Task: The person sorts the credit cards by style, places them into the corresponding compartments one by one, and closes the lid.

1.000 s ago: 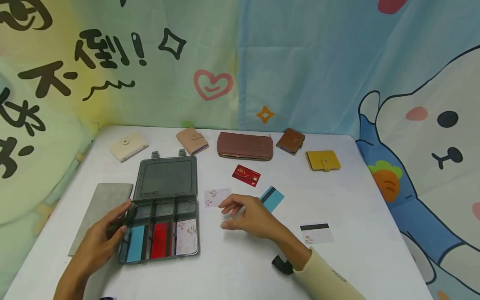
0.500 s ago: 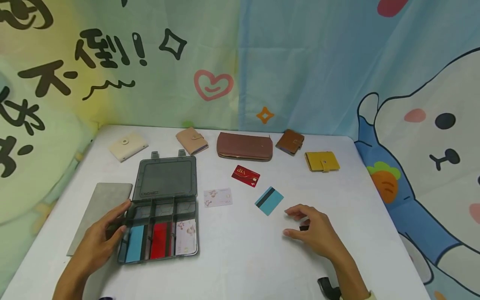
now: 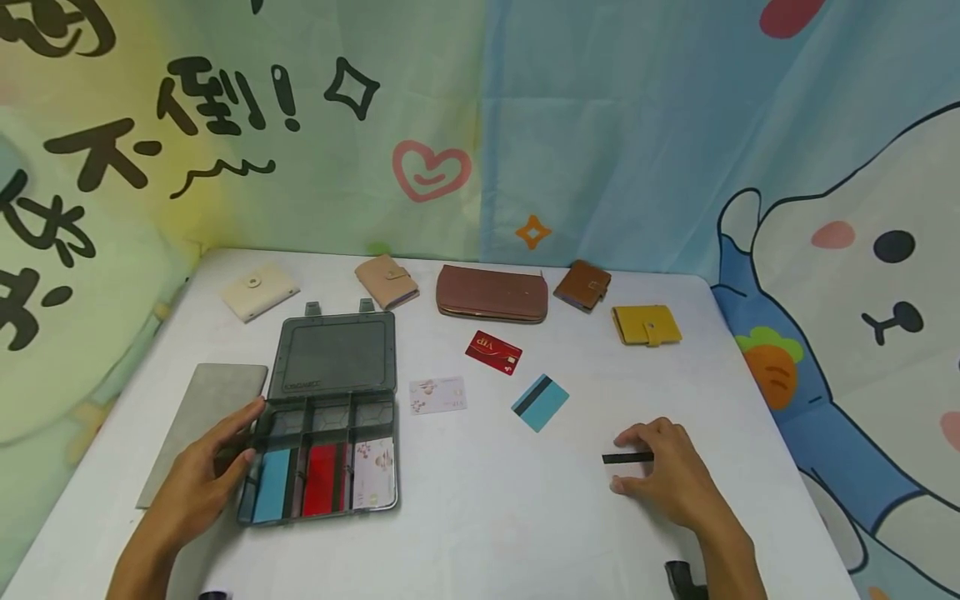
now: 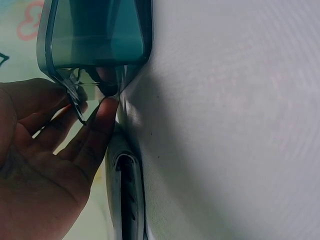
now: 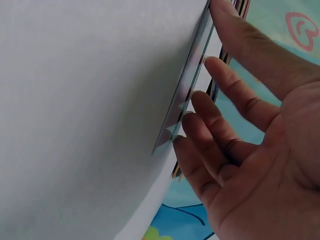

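Observation:
In the head view, my left hand [image 3: 202, 479] rests against the left side of an open grey plastic case [image 3: 322, 433], its fingertips at the case's side and rim. Blue, red and white patterned cards stand in the front compartments. My right hand [image 3: 671, 475] arches over a white card [image 3: 630, 470] with a black stripe, thumb at the near edge and fingers at the far one. In the right wrist view, the fingertips [image 5: 200, 95] line up along the card's edge [image 5: 182, 95], close over the white tabletop. A dark wrist strap [image 3: 682, 579] shows on the right wrist.
A blue card [image 3: 540, 403], a red VIP card [image 3: 493, 352] and a white patterned card [image 3: 438, 396] lie mid-table. Several wallets, such as a long brown one [image 3: 491, 293] and a yellow one [image 3: 647, 324], sit behind. A grey flat wallet [image 3: 210, 408] lies beside the case.
My right hand has moved right, from beside the white patterned card past the blue card, to the striped white card. The left hand stays at the case.

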A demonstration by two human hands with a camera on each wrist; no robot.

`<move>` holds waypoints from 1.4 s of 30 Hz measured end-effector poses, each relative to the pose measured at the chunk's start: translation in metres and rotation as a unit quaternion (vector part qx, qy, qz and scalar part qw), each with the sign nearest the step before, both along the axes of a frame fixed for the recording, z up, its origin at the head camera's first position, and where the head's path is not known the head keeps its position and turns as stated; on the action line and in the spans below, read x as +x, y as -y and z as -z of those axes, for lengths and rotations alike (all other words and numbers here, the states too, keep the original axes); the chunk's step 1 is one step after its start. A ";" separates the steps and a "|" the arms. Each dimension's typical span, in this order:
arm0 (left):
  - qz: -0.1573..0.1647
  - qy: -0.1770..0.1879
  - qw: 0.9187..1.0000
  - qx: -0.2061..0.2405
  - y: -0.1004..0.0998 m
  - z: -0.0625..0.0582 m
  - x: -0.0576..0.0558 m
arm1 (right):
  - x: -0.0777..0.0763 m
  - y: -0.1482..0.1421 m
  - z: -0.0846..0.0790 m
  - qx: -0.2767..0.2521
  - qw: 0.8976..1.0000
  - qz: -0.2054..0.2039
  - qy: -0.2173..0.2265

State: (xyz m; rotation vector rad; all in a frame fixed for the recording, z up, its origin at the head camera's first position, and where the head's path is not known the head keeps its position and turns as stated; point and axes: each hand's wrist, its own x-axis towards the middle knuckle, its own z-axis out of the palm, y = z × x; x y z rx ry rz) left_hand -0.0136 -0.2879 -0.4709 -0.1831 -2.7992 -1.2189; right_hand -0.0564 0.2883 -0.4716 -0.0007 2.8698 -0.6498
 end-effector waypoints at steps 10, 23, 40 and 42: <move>0.001 0.012 1.000 -0.005 -0.002 -0.002 -0.001 | -0.007 0.010 -0.001 0.006 1.000 -0.008 0.016; 0.000 0.006 1.000 0.006 -0.002 0.000 -0.001 | -0.012 0.077 -0.014 -0.144 0.983 -0.114 0.028; -0.002 0.010 1.000 -0.011 -0.004 -0.002 -0.001 | -0.028 0.209 -0.013 -0.451 0.882 -0.093 0.102; -0.001 0.005 1.000 -0.008 -0.003 -0.002 -0.001 | -0.028 0.223 -0.011 -0.456 0.879 -0.099 0.100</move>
